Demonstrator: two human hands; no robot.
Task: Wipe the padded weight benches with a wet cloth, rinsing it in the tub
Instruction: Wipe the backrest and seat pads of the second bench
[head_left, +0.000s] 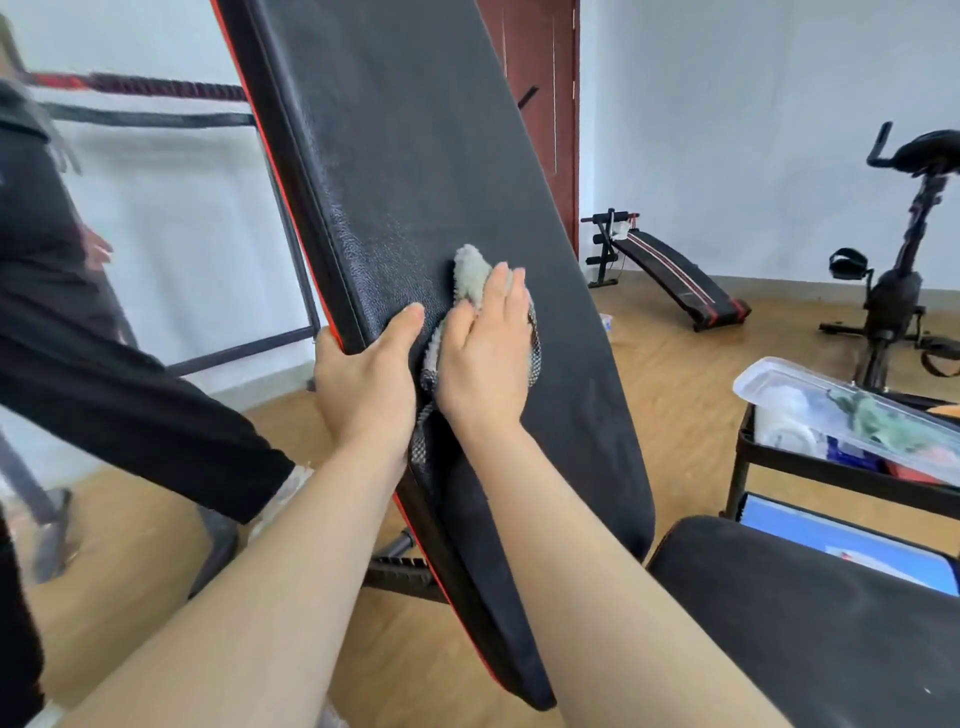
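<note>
The right hand (483, 358) is laid flat, fingers straight and together, pressing a grey cloth (470, 270) against the steeply tilted black backrest (415, 130) of the bench. Much of the cloth is covered by that hand. The backrest's left edge is gripped by the left hand (363, 379), thumb on the front, fingers wrapped behind. Just right of the backrest the seat pad (805, 623) is seen, then a black rack (743, 457) holding a clear plastic box (810, 395). Further right, 1 sit-up bench (670, 270) and 1 exercise bike (898, 270) are set well apart. Left of the backrest, a person in black (62, 312) is partly seen.
</note>
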